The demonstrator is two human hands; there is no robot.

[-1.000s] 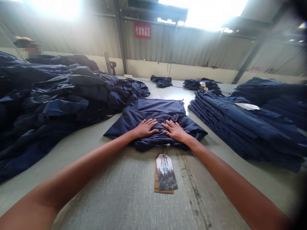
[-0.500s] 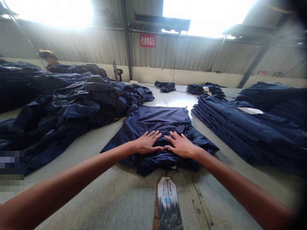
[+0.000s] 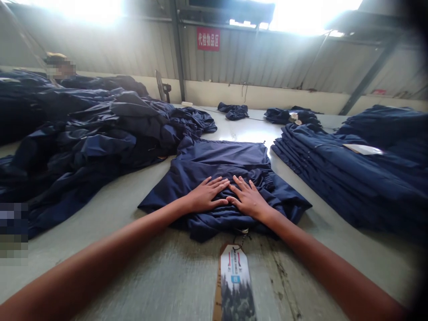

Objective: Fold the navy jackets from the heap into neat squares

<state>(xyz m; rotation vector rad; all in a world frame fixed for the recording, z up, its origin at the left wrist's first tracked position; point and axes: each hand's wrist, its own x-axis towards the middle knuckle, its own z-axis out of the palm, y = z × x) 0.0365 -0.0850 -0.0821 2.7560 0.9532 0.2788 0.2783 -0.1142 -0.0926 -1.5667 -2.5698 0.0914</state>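
A navy nylon garment lies flat and partly folded on a grey table, its sleeves spread to both sides. My left hand and my right hand press palm-down on its gathered front, fingers spread, gripping nothing. Their fingertips nearly meet at the middle. From the garment's near edge, a short cord carries a long paper hang tag, which lies on the table below my hands and runs off the bottom of the view.
A large heap of navy garments fills the left side. A folded navy stack with a white label stands on the right. Small navy bundles lie at the far end. A person stands behind the heap.
My hands have stayed flat on the garment while their fingertips have drawn closer together. The view has shifted slightly, and the garment and tag sit lower in the picture.
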